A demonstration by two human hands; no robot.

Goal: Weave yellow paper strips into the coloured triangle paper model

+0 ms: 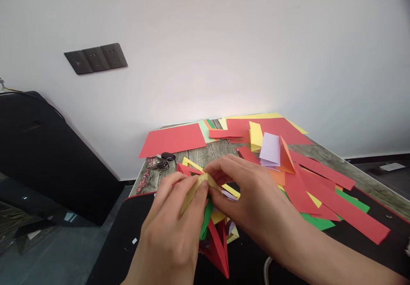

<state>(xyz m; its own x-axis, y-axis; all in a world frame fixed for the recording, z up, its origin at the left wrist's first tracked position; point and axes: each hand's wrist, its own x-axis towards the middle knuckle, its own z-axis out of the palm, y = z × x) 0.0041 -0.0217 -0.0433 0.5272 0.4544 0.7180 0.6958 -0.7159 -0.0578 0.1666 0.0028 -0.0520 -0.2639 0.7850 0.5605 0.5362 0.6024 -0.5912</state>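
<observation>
Yellow paper (207, 177): pinched between left hand (174, 225) and right hand (250, 186)
Paper model (220, 244): partly hidden behind hands
Keys (162, 164): near red sheet (174, 139)

No text, label, brand, number or sign can be read anywhere in the frame. The wall sockets (96, 58) at upper left show only dark slots and small holes. The colored paper sheets (174, 139) across the worktop (221, 149), from the center to the lower right, bear no readable print or writing.
</observation>
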